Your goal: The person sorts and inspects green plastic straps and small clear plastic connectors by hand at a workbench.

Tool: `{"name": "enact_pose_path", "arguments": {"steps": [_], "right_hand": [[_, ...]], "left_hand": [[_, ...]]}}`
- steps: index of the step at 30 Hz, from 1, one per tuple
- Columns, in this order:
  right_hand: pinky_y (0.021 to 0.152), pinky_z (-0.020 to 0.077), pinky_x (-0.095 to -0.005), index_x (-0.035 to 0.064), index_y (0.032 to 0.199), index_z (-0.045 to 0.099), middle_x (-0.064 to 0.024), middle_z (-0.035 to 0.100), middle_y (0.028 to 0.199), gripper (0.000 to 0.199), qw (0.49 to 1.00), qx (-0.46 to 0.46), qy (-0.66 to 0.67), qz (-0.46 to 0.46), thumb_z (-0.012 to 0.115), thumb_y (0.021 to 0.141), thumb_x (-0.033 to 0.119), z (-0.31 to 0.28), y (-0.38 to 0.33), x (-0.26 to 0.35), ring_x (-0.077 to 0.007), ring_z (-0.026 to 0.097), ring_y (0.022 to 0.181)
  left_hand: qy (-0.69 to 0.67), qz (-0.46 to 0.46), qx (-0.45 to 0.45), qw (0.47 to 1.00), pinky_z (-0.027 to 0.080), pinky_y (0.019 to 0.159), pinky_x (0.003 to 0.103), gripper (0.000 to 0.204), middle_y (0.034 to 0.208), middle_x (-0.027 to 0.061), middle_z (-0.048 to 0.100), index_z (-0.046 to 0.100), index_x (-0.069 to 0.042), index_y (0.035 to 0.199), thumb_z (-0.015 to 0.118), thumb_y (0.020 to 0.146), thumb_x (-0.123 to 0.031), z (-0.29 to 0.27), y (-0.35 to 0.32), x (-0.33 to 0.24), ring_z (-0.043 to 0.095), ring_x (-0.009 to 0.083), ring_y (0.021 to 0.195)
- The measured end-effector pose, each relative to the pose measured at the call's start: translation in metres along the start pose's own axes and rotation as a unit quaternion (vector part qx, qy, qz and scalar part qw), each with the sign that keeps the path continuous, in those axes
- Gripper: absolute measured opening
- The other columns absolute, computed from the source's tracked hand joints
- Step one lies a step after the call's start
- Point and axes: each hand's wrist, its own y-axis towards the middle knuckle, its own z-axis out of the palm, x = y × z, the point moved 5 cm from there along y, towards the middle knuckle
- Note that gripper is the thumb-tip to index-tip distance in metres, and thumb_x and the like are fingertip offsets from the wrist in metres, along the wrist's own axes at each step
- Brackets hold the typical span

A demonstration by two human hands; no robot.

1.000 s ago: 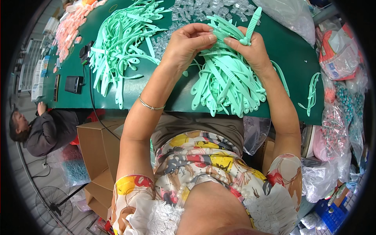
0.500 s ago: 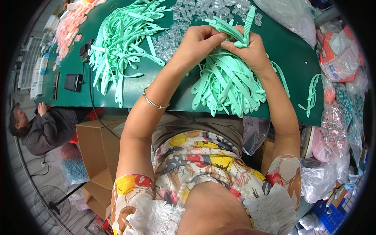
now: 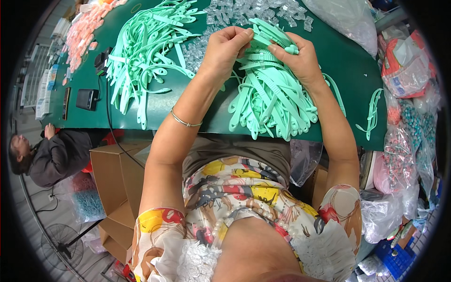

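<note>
My right hand is closed round a small bunch of mint-green ribbed plastic straps, their rounded ends showing by the thumb. Beside the bunch's left end, my left hand pinches thumb and fingers together; what lies in that pinch is too small to make out. Below both hands, a pile of the same green straps spreads to the table's near edge. A larger heap of green straps lies to the left. Small clear plastic clips are scattered beyond my hands.
The green table also carries a loose strap at right, a black box with a cable and peach-coloured pieces at left. A clear bag lies far right. An open carton stands below; a co-worker is at left.
My left hand has drawn slightly left and down, away from my right hand. The strap that stood upright in the bunch now lies lower, and the bunch looks more level.
</note>
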Motion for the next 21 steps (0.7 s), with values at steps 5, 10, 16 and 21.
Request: {"name": "enact_pose_path", "arguments": {"steps": [5,10,16,21], "right_hand": [[0.056,0.0395,-0.0188,0.0002,0.095,0.062,0.0028,0.056,0.072,0.028,0.997,-0.019,0.073,0.035,0.070,0.079,0.022,0.000,0.000,0.003,-0.0032,0.049,0.065],[0.058,0.0366,-0.0193,0.0001,0.096,0.062,0.0038,0.052,0.067,0.026,0.996,-0.013,0.074,0.037,0.065,0.081,0.021,-0.006,0.002,-0.010,-0.0044,0.045,0.061],[0.062,0.0360,-0.0205,-0.0011,0.096,0.060,0.0017,0.053,0.067,0.023,0.995,-0.011,0.094,0.021,0.058,0.082,0.018,-0.006,0.004,-0.008,-0.0060,0.043,0.062],[0.063,0.0371,-0.0216,-0.0015,0.094,0.057,-0.0007,0.055,0.069,0.021,0.997,-0.002,0.082,0.013,0.055,0.084,0.017,-0.003,0.005,-0.004,-0.0065,0.044,0.063]], "left_hand": [[0.053,0.008,-0.008,0.999,0.031,0.053,0.020,0.018,0.066,-0.0025,0.051,0.060,-0.003,0.079,0.063,0.084,-0.020,-0.002,0.000,-0.004,0.040,0.0049,0.058],[0.186,0.031,0.002,0.982,0.034,0.056,0.018,0.017,0.072,-0.0007,0.057,0.062,-0.001,0.085,0.063,0.082,-0.019,-0.013,0.006,-0.015,0.044,0.0047,0.060],[0.453,0.097,0.000,0.886,0.041,0.062,0.021,0.016,0.074,0.0003,0.059,0.063,-0.001,0.087,0.066,0.076,-0.013,-0.043,-0.010,-0.042,0.049,0.0070,0.064],[0.671,0.156,0.019,0.725,0.046,0.064,0.032,0.018,0.077,0.0063,0.061,0.065,-0.006,0.086,0.069,0.069,-0.013,-0.041,-0.022,-0.036,0.058,0.0216,0.070]]}}
